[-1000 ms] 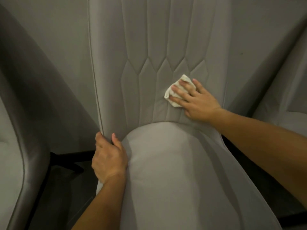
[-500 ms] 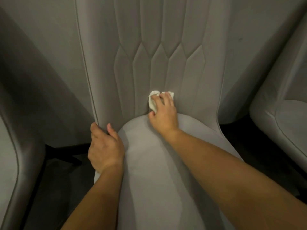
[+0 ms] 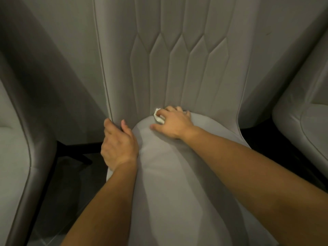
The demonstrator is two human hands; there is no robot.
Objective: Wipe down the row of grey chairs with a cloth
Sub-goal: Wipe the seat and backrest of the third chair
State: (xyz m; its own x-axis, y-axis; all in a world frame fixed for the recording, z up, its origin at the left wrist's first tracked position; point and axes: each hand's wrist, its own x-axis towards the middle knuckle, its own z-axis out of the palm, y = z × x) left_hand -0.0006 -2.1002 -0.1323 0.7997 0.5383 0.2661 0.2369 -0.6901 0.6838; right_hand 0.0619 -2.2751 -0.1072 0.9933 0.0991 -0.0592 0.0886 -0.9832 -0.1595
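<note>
**Cloth reaches the seat crease**

Three grey chairs in view: the middle chair point(image 3: 177, 183) under my arms, a left chair point(image 3: 16, 148) and a right chair point(image 3: 301, 125) flanking it. The wipe has dropped down the quilted backrest point(image 3: 186, 71) since a second ago and now sits in the crease where back meets seat, so the back looks about done and the seat cushion is next, I'd say. My left hand point(image 3: 119, 146) clamps the backrest's side edge. My right hand point(image 3: 174, 121) presses one small white cloth point(image 3: 158, 116), fingers curled over it.
</note>
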